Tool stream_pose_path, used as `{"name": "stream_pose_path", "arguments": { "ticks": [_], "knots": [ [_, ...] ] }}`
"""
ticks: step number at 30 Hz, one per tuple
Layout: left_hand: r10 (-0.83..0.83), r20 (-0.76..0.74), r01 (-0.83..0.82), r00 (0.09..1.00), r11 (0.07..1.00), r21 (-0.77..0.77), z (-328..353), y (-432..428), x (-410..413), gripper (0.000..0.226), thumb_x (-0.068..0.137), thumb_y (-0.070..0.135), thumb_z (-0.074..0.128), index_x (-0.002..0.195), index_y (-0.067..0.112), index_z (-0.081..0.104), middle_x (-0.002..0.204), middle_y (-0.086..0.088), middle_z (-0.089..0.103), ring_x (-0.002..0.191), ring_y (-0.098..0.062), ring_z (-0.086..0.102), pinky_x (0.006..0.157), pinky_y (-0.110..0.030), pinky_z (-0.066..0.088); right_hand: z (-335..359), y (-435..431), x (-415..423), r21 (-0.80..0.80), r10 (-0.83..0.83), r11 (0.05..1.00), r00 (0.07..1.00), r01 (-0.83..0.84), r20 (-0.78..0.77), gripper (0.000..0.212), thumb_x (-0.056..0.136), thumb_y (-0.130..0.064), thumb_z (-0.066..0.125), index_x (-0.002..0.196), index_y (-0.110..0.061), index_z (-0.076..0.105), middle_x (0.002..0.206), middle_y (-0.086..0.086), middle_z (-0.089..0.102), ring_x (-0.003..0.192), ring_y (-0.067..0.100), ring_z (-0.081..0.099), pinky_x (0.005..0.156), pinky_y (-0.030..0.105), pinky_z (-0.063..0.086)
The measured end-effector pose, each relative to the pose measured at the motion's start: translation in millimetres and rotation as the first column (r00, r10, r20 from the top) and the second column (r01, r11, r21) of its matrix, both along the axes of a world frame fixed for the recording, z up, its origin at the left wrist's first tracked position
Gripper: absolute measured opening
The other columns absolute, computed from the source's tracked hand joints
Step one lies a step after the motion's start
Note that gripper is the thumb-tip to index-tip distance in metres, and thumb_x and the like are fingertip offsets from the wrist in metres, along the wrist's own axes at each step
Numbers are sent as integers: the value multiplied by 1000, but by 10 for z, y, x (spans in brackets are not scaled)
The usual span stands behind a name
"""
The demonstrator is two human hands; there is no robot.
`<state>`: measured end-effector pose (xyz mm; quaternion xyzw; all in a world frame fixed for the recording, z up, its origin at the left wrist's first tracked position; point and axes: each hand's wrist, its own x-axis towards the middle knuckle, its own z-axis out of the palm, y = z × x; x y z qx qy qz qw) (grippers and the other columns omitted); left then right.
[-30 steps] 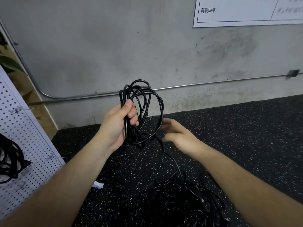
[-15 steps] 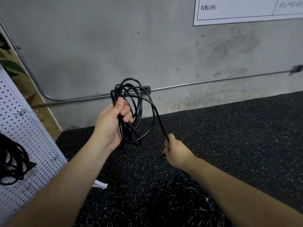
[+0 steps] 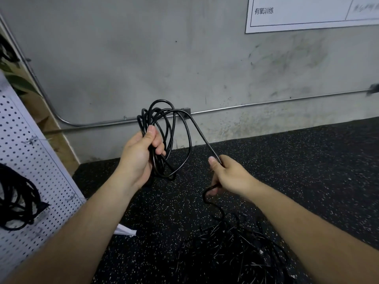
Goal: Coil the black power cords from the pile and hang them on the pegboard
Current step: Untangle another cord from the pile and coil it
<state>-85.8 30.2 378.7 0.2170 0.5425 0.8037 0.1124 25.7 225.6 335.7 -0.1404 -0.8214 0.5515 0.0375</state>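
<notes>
Several loose oval loops of smooth, glossy black cord form a coil (image 3: 156, 167) at the centre of view, raised above the floor. The left grip (image 3: 141, 158) is wrapped round the bunched strands, thumb laid over them and fingers curled beneath, so the loops stand above the fist toward twelve o'clock and hang below it toward six. From the top of the coil one strand (image 3: 205, 139) runs out taut and straight toward four o'clock into the right grip (image 3: 229, 177), which pinches it between thumb and curled fingers. Below that fist the cord bends in a slack S-curve and drops into the pile (image 3: 235, 253), a tangled, shiny mass of thin black cords lying on the floor at five o'clock. The floor (image 3: 297, 160) is black rubber matting with a grainy surface flecked white. At nine o'clock stands a white pegboard (image 3: 41, 171), a flat panel with even rows of small round holes and thin wire hooks. A dark bundle (image 3: 14, 201) of coiled cord hangs on it near the left edge. Behind, from ten to two o'clock, rises a rough grey concrete wall (image 3: 143, 58), scuffed and stained, with a slim metal conduit (image 3: 266, 103) running along it and a white printed sign (image 3: 297, 15) at one o'clock.
</notes>
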Motion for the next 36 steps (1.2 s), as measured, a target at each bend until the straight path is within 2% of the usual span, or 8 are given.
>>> {"name": "stream_pose_path", "arguments": {
  "ticks": [6,10,17,22,25,29,32,36],
  "knots": [
    [-34,0,34,999,996,-83,-50,7,79,21,107,25,44,89,15,50,63,7,42,55,-10,38,64,-29,37,206,64,60,-215,-37,977,989,6,-140,33,108,-35,43,101,-5,56,80,9,65,66,23,66,67,38,61],
    [-223,86,224,971,975,-9,-56,62,155,17,103,25,46,92,12,50,61,6,36,49,-9,31,57,-26,32,311,-102,96,-68,-82,995,972,69,-220,32,108,-41,37,132,-23,49,105,7,66,82,18,65,68,36,62],
    [-590,274,558,759,807,194,-157,126,232,16,97,26,53,88,13,55,57,8,35,40,-4,32,46,-21,32,450,-206,106,-187,-140,977,963,98,-231,70,99,-69,20,160,-33,22,148,-24,34,136,-4,30,105,15,17],
    [-441,297,451,847,892,37,-183,191,276,20,102,27,50,96,9,55,59,4,35,40,-4,29,42,-20,27,412,-248,31,-349,-246,924,941,154,-234,59,98,-69,30,132,-26,53,96,-1,73,73,7,73,74,27,58],
    [-163,82,180,983,938,-295,-224,266,325,17,109,29,44,103,15,51,65,0,40,46,-8,30,42,-21,30,426,-267,11,-406,-244,903,946,141,-214,58,92,-68,52,115,-16,60,91,6,65,72,18,72,79,44,63],
    [-152,-357,-121,922,762,-636,-286,315,353,22,108,38,42,93,53,45,64,0,51,50,-17,46,46,-38,41,483,-302,31,-305,-269,923,961,236,-70,77,67,-72,79,114,-16,57,109,-1,67,97,13,67,83,30,54],
    [-278,-515,-228,811,661,-715,-294,344,423,33,105,42,45,136,39,38,96,-16,72,82,-34,70,79,-57,55,462,-331,-14,-304,-358,886,933,351,33,113,54,-68,89,138,-14,36,126,2,59,111,20,61,94,34,52],
    [-342,-537,-201,771,670,-715,-294,352,494,50,101,31,58,146,32,37,114,11,71,100,-8,69,91,-41,56,437,-289,-30,-364,-451,830,892,422,7,82,49,-57,91,113,-12,66,95,1,75,80,18,73,74,37,63]
  ]
}}
